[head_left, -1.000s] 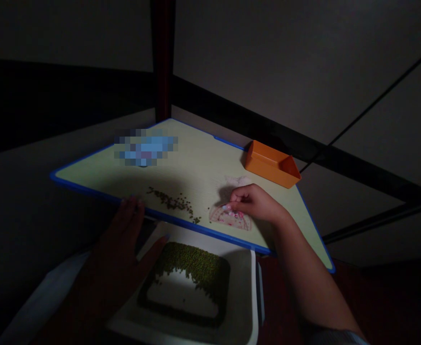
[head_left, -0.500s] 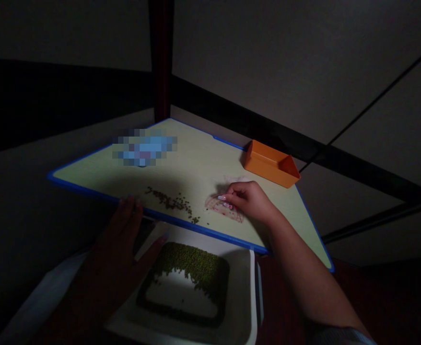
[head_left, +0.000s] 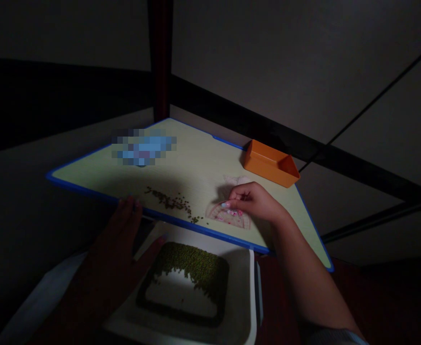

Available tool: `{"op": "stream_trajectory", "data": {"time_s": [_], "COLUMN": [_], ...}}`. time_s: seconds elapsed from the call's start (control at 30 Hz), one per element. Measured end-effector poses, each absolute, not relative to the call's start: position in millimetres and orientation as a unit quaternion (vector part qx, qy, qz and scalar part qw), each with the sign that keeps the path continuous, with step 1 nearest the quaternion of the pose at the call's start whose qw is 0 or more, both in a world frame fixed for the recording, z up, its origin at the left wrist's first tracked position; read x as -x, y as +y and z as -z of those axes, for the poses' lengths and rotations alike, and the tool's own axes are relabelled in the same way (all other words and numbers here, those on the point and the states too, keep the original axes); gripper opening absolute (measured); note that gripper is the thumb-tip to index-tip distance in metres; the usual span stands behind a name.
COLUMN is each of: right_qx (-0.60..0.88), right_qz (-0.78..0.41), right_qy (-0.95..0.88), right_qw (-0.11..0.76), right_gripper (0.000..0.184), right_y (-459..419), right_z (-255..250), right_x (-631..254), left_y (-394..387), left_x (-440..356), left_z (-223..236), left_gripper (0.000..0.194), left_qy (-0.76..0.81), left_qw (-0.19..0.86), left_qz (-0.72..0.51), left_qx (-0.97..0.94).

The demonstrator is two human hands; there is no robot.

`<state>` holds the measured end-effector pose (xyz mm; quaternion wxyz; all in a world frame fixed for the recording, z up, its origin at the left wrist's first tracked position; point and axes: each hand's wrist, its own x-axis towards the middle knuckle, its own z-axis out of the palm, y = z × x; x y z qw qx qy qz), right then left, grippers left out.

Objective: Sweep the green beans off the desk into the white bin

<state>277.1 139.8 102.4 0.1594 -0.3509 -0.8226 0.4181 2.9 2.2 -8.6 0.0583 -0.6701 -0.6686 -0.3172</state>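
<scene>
My right hand point(head_left: 251, 203) is closed in a pinch on a clear protractor point(head_left: 228, 218) with pink printing. The protractor is at the front right of the pale board point(head_left: 192, 158), its lower part spread toward the front edge. Left of it lies a loose strip of small dark beans point(head_left: 172, 201). My left hand point(head_left: 124, 239), in deep shadow, has its fingers stretched out at the board's blue front edge, holding nothing that I can see. Below that edge sits a white tub point(head_left: 251, 297) with many small green beans point(head_left: 196, 263) along its bottom.
An orange open box point(head_left: 271, 165) stands at the board's back right edge. A blurred-out blue thing point(head_left: 146, 148) lies at the back left. Dim walls meet behind the board at a dark red post point(head_left: 162, 62).
The protractor has turned and shifted slightly to the right and toward me in my right hand, showing more of its arc. My left hand and the beans have stayed where they were.
</scene>
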Motion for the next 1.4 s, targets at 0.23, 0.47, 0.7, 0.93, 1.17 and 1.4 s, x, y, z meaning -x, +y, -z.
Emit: {"op": "stream_trajectory", "data": {"time_s": [0.23,0.47,0.7,0.93,1.17,1.4], "right_qx": [0.351,0.382,0.332,0.338,0.356,0.395], "right_qz": [-0.390,-0.329,-0.405,-0.410,-0.342,-0.307], "right_qy": [-0.840,-0.849,-0.840,-0.834,-0.855,-0.849], "right_qw": [0.138,0.160,0.142,0.147,0.159,0.170], "right_gripper": [0.027,0.028,0.028,0.028,0.033,0.030], "right_y": [140,137,136,135,134,135], "right_z": [-97,-95,-96,-96,-95,-96], "right_x": [-272,-265,-266,-267,-262,-262], "left_y": [1,0,-1,0,-1,-1], "left_x": [-3,-3,-4,-5,-5,-4], "left_z": [7,6,5,2,3,2], "left_gripper": [0.079,0.079,0.078,0.079,0.078,0.078], "left_qy": [-0.664,-0.670,-0.673,-0.673,-0.680,-0.677], "left_qw": [0.056,0.051,0.043,0.034,0.032,0.032], "left_qz": [0.321,0.320,0.318,0.316,0.310,0.312], "left_qx": [0.673,0.668,0.667,0.667,0.664,0.666]}}
